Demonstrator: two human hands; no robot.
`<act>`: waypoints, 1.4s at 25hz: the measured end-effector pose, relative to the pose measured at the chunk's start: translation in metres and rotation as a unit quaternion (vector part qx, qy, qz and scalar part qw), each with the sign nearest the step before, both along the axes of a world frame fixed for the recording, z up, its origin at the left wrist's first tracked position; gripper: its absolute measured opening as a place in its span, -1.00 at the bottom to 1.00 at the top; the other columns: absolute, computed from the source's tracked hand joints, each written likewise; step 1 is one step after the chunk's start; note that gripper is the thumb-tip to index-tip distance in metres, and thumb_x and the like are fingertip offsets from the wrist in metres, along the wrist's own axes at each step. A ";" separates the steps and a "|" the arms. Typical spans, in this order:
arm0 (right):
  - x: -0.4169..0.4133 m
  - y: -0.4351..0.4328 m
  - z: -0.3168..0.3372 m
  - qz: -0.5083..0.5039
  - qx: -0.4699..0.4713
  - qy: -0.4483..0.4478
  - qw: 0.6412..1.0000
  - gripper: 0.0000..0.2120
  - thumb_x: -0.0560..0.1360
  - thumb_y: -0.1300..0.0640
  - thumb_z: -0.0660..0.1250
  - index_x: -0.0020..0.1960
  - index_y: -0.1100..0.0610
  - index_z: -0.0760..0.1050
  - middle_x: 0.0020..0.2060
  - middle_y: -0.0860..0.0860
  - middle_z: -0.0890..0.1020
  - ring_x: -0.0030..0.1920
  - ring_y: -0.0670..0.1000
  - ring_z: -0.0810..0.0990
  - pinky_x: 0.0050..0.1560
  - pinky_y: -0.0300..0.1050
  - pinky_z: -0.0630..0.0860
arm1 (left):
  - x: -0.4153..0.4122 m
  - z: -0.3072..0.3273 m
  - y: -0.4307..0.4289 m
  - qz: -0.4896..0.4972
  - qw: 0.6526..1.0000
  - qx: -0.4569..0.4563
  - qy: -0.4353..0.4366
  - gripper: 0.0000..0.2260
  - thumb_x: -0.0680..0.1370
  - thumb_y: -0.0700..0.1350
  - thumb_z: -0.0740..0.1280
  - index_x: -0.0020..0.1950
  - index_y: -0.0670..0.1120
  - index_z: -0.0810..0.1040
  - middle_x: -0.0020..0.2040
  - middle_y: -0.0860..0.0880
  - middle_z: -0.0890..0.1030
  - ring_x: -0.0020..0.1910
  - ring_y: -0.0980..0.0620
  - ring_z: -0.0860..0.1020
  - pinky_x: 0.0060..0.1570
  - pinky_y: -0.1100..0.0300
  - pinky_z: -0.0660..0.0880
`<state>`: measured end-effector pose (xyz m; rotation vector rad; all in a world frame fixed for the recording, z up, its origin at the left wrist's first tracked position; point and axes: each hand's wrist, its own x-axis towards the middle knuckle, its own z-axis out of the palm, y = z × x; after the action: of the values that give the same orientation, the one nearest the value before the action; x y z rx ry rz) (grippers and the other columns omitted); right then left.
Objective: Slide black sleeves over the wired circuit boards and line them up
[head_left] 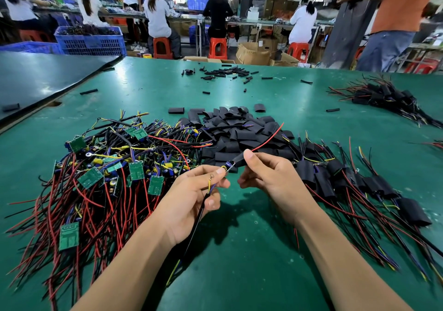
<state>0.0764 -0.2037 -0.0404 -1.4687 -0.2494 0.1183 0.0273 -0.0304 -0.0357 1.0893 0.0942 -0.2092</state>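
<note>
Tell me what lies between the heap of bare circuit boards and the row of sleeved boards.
In the head view, a pile of empty black sleeves lies between them; nearer, the left hand and right hand hold one partly sleeved board.

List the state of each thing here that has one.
left hand, pinches wires of the held board.
right hand, pinches the held sleeve.
held sleeve, partly over the board.
bare boards, unsleeved, heaped.
empty sleeves, loose, heaped.
sleeved boards, covered, side by side.
</note>
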 end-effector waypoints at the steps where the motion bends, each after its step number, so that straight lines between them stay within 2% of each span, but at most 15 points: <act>1: 0.000 0.000 0.000 0.001 -0.014 -0.009 1.000 -0.59 0.43 -0.16 0.39 -0.23 0.22 0.59 -0.32 0.22 0.61 -0.32 0.07 0.64 -0.21 -0.15 0.60 | 0.000 0.000 0.001 0.001 1.000 -0.003 -0.003 -0.96 0.37 -0.13 0.45 -0.24 -0.08 0.65 -0.26 -0.10 0.60 -0.59 0.09 0.29 -0.53 0.29 0.29; 4: -0.002 0.002 -0.001 0.006 -0.041 -0.028 0.999 -0.53 0.47 -0.18 0.34 -0.23 0.26 0.56 -0.33 0.23 0.62 -0.31 0.09 0.65 -0.19 -0.11 0.61 | 0.001 -0.001 0.002 0.006 1.000 -0.011 -0.007 -0.98 0.38 -0.13 0.45 -0.26 -0.04 0.67 -0.25 -0.10 0.60 -0.57 0.09 0.30 -0.52 0.29 0.31; 8: -0.003 0.004 0.000 -0.012 -0.027 -0.050 0.998 -0.60 0.55 -0.08 0.33 -0.12 0.29 0.57 -0.33 0.19 0.61 -0.33 0.07 0.63 -0.22 -0.11 0.59 | 0.000 -0.001 0.000 0.002 1.000 -0.005 -0.008 -0.99 0.36 -0.12 0.46 -0.26 -0.04 0.67 -0.26 -0.12 0.61 -0.56 0.08 0.32 -0.51 0.28 0.31; 10: -0.002 0.002 0.000 -0.031 -0.056 -0.070 0.995 -0.61 0.55 -0.10 0.35 -0.10 0.26 0.59 -0.34 0.15 0.65 -0.32 0.08 0.64 -0.16 0.01 0.61 | -0.001 0.000 -0.001 -0.003 1.000 0.002 -0.005 -0.97 0.34 -0.12 0.46 -0.25 -0.06 0.67 -0.26 -0.13 0.61 -0.56 0.07 0.32 -0.51 0.28 0.31; 13: -0.004 -0.002 0.000 -0.051 -0.142 -0.104 0.983 -0.61 0.58 -0.19 0.30 -0.18 0.11 0.59 -0.34 0.08 0.70 -0.24 0.21 0.67 0.01 0.27 0.59 | -0.001 0.000 -0.001 -0.005 1.000 0.013 0.001 -0.97 0.35 -0.12 0.45 -0.27 -0.05 0.68 -0.26 -0.14 0.62 -0.56 0.06 0.32 -0.50 0.27 0.29; 15: -0.004 -0.002 0.000 -0.051 -0.173 -0.105 0.978 -0.55 0.53 -0.28 0.26 -0.21 0.08 0.58 -0.35 0.06 0.70 -0.21 0.24 0.66 0.02 0.31 0.57 | -0.001 -0.001 -0.001 -0.004 1.000 0.011 0.007 -0.97 0.35 -0.12 0.44 -0.28 -0.05 0.68 -0.26 -0.15 0.62 -0.57 0.06 0.32 -0.50 0.26 0.29; 18: -0.002 -0.003 -0.001 -0.024 -0.161 -0.088 0.983 -0.51 0.50 -0.33 0.26 -0.20 0.09 0.60 -0.33 0.09 0.71 -0.25 0.15 0.69 0.05 0.29 0.58 | -0.001 -0.001 0.000 -0.004 1.000 0.004 0.018 -0.95 0.34 -0.13 0.44 -0.24 -0.09 0.67 -0.24 -0.18 0.62 -0.56 0.06 0.34 -0.51 0.26 0.31; 20: 0.000 -0.005 -0.002 -0.004 -0.129 -0.067 0.989 -0.49 0.49 -0.33 0.29 -0.16 0.14 0.62 -0.31 0.11 0.71 -0.24 0.17 0.71 0.04 0.28 0.60 | -0.001 0.000 -0.001 -0.007 1.000 0.007 0.023 -0.97 0.36 -0.13 0.44 -0.24 -0.07 0.66 -0.23 -0.19 0.63 -0.56 0.05 0.34 -0.51 0.27 0.32; 22: 0.002 -0.005 -0.004 0.012 -0.114 -0.056 0.992 -0.48 0.48 -0.32 0.30 -0.15 0.16 0.62 -0.31 0.11 0.70 -0.25 0.17 0.70 -0.05 0.16 0.62 | -0.001 0.000 -0.002 -0.011 1.000 0.014 0.019 -0.98 0.38 -0.13 0.42 -0.24 -0.05 0.65 -0.21 -0.18 0.64 -0.55 0.05 0.34 -0.50 0.27 0.32; 25: 0.002 -0.004 -0.005 0.023 -0.095 -0.041 0.994 -0.44 0.48 -0.30 0.30 -0.15 0.25 0.55 -0.33 0.07 0.65 -0.31 0.14 0.67 -0.21 -0.04 0.58 | -0.001 -0.001 -0.003 -0.007 0.999 0.036 0.020 -0.98 0.50 -0.16 0.38 -0.10 -0.10 0.59 -0.21 -0.16 0.64 -0.53 0.05 0.35 -0.50 0.28 0.32; 27: 0.002 -0.004 -0.005 0.025 -0.100 -0.034 0.994 -0.45 0.50 -0.28 0.26 -0.17 0.26 0.50 -0.36 0.07 0.63 -0.33 0.12 0.64 -0.24 -0.08 0.55 | -0.001 -0.001 -0.004 -0.009 0.999 0.045 0.022 -0.96 0.57 -0.17 0.33 -0.05 -0.13 0.55 -0.21 -0.14 0.65 -0.52 0.05 0.35 -0.50 0.28 0.30; 30: 0.003 -0.003 -0.006 0.021 -0.117 -0.029 0.992 -0.49 0.55 -0.19 0.22 -0.16 0.29 0.48 -0.40 0.06 0.61 -0.34 0.12 0.62 -0.21 -0.01 0.53 | -0.002 -0.001 -0.006 -0.004 0.998 0.054 0.018 -0.94 0.58 -0.17 0.31 -0.04 -0.15 0.55 -0.20 -0.13 0.66 -0.52 0.04 0.35 -0.49 0.27 0.27; 33: 0.004 -0.002 -0.008 0.016 -0.114 -0.018 0.993 -0.53 0.65 -0.03 0.21 -0.09 0.42 0.46 -0.42 -0.03 0.54 -0.36 0.09 0.60 -0.30 -0.09 0.51 | -0.003 -0.003 -0.009 0.015 0.995 0.096 0.000 -0.92 0.59 -0.15 0.31 -0.03 -0.15 0.56 -0.21 -0.12 0.66 -0.54 0.04 0.34 -0.48 0.27 0.25; 35: 0.002 -0.001 -0.006 0.020 -0.113 -0.008 0.993 -0.61 0.69 0.02 0.18 -0.18 0.28 0.47 -0.39 0.01 0.52 -0.37 0.08 0.59 -0.33 -0.13 0.50 | -0.003 -0.004 -0.008 0.018 0.994 0.111 -0.003 -0.88 0.61 -0.11 0.30 -0.06 -0.13 0.56 -0.19 -0.12 0.67 -0.52 0.03 0.34 -0.45 0.25 0.25</act>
<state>0.0782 -0.2046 -0.0467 -1.6904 -0.2859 0.1706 0.0244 -0.0389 -0.0398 1.3084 0.1342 -0.1668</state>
